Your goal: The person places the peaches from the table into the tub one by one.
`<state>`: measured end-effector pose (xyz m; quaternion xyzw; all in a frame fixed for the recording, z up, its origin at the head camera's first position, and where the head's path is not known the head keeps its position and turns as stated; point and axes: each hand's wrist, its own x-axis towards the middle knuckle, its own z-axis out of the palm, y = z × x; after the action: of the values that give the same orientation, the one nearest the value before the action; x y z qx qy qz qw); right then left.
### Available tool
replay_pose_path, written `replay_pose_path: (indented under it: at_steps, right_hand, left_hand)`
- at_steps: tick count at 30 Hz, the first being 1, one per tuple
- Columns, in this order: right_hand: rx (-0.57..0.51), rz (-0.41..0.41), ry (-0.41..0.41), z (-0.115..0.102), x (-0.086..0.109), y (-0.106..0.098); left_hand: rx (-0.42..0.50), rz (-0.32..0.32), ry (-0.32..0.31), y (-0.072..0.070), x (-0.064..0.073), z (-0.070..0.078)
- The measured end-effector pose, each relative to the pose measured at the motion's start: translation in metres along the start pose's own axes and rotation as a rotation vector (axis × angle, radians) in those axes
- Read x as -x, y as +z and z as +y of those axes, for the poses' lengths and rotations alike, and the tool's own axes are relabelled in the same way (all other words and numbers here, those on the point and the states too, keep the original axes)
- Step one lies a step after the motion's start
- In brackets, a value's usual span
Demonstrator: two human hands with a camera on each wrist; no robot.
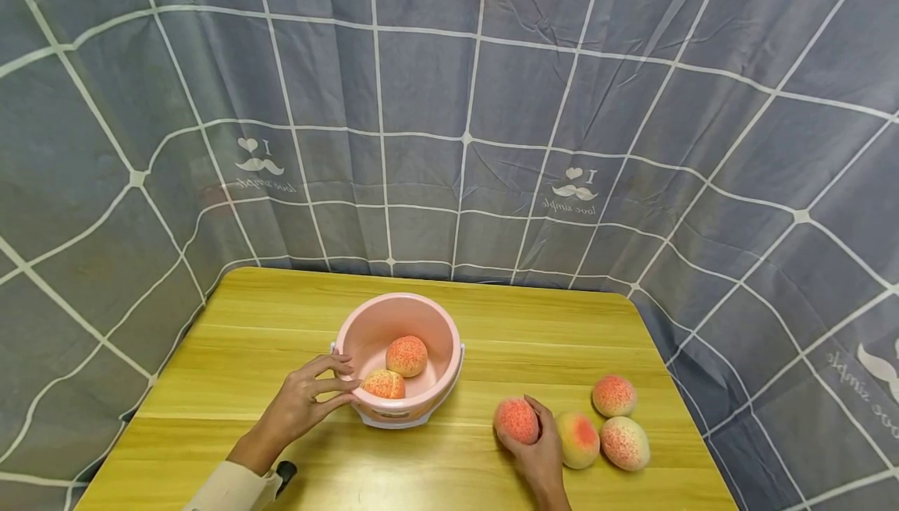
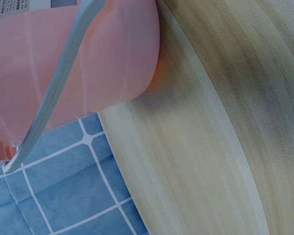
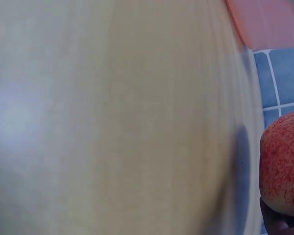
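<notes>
A pink bucket (image 1: 399,310) stands on the table with two peaches inside, one reddish-orange peach (image 1: 406,356) and one yellower peach (image 1: 383,385) nearer the front. My left hand (image 1: 302,406) grips the bucket's left rim, fingertips over the edge and thumb near the outer wall. In the left wrist view the bucket's side (image 2: 112,58) and its pale handle (image 2: 56,90) show, while the hand itself is out of sight. My right hand (image 1: 539,460) holds a red-speckled peach (image 1: 516,420), thumb and fingers around it. That same peach (image 3: 285,164) fills the right wrist view's edge.
Right of my right hand lie a yellow peach with a red patch (image 1: 578,440), a red-speckled peach (image 1: 614,396) and a paler speckled peach (image 1: 625,444). All are on the wooden table (image 1: 281,316). A grey checked curtain (image 1: 421,90) surrounds the table's back and sides.
</notes>
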<state>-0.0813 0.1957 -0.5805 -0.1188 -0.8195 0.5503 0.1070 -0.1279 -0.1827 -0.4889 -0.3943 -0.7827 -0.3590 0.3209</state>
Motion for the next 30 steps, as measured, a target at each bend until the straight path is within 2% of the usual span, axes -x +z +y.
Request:
replay_pose_path:
  at_steps: [4, 9, 17, 23, 30]
  right_hand:
    - [-0.009, -0.008, -0.011, -0.004, -0.004, -0.001]
    - [-0.015, -0.019, -0.066, -0.014, -0.008, -0.003]
    - [-0.03, -0.051, -0.083, -0.024, -0.014, -0.005]
    - [-0.051, -0.066, -0.126, -0.031, -0.022, -0.005]
    - [-0.08, -0.093, -0.149, -0.048, -0.028, -0.006]
  left_hand:
    - [0.002, 0.002, 0.003, 0.0, 0.0, -0.001]
    - [0.004, 0.005, 0.01, 0.001, 0.001, -0.002]
    - [-0.001, -0.002, 0.002, 0.0, 0.001, -0.001]
    - [-0.002, -0.002, 0.003, 0.0, 0.0, 0.0]
    - [-0.006, 0.005, 0.014, 0.001, 0.0, -0.001]
